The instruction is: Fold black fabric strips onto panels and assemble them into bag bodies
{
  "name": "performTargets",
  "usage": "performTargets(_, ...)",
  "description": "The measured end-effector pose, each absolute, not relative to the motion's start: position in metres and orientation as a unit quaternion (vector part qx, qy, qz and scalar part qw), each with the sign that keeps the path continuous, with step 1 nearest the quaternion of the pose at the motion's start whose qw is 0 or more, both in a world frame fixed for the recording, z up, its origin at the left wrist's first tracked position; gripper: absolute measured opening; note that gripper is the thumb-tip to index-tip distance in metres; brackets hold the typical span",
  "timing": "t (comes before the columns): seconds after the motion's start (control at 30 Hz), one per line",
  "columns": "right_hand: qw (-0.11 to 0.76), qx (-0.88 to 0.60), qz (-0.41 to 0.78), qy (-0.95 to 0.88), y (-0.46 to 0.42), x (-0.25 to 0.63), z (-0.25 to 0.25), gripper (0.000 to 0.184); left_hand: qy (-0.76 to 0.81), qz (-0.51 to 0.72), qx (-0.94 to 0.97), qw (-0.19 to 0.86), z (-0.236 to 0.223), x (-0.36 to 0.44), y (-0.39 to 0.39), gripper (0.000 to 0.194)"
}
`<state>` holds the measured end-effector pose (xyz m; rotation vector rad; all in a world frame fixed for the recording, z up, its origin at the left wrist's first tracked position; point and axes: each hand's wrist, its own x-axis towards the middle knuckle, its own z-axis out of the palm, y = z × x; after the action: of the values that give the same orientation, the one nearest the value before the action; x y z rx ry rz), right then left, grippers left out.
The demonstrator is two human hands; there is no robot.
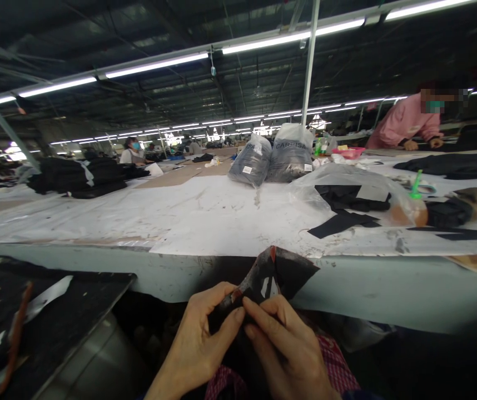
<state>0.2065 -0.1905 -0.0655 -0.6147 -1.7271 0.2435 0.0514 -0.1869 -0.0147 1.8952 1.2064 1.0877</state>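
Head view: left hand (200,332) and right hand (287,340), fingers nearly closed, pinch black material (292,272)

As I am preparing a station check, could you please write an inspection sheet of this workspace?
Surface: long white-covered table, marked with dark smudges.
Job's things: flat, dark piece of sheet material with a reddish strip, held at the table's near edge.
Clutter: crumpled clear plastic bag and loose black fabric pieces at right; narrow brown strip at lower left.
Hands: left hand and right hand both pinch the dark piece, fingers close together.
Cables: thin cord with a small pale-blue fitting hangs overhead; on the table, nothing seen.
Surroundings: co-worker in pink sleeves at right; lit white strip lights above.
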Motion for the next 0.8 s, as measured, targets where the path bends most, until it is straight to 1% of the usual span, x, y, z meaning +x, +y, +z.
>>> performTargets(0.3, 0.602, -0.254, 0.146, -0.743, -0.190, 0.206, -0.067, 0.059, 0.454, 0.439, 0.703, 0.327, -0.020, 0.051, -0.186, 0.026)
performTargets(0.4, 0.601, -0.253, 0.167, -0.739, -0.192, 0.206, -0.068, 0.057, 0.456, 0.444, 0.692, 0.342, -0.019, 0.051, -0.186, 0.030)
performTargets(0.5, 0.591, -0.262, 0.203, -0.735, -0.192, 0.208, -0.067, 0.047, 0.468, 0.451, 0.674, 0.351, -0.019, 0.050, -0.186, 0.032)
performTargets(0.57, 0.579, -0.280, 0.219, -0.734, -0.191, 0.213, -0.064, 0.034, 0.483, 0.454, 0.662, 0.350, -0.020, 0.051, -0.185, 0.032)
performTargets(0.63, 0.582, -0.310, 0.203, -0.724, -0.185, 0.221, -0.055, 0.020, 0.493, 0.456, 0.659, 0.338, -0.020, 0.052, -0.185, 0.031)
performTargets(0.7, 0.582, -0.320, 0.160, -0.730, -0.176, 0.230, -0.042, 0.010, 0.495, 0.448, 0.674, 0.317, -0.019, 0.054, -0.186, 0.028)
performTargets(0.73, 0.568, -0.309, 0.142, -0.749, -0.171, 0.234, -0.033, 0.010, 0.493, 0.439, 0.687, 0.304, -0.018, 0.056, -0.186, 0.026)
performTargets(0.8, 0.499, -0.269, 0.139, -0.812, -0.158, 0.241, -0.015, 0.026, 0.481, 0.417, 0.718, 0.282, -0.015, 0.059, -0.186, 0.024)
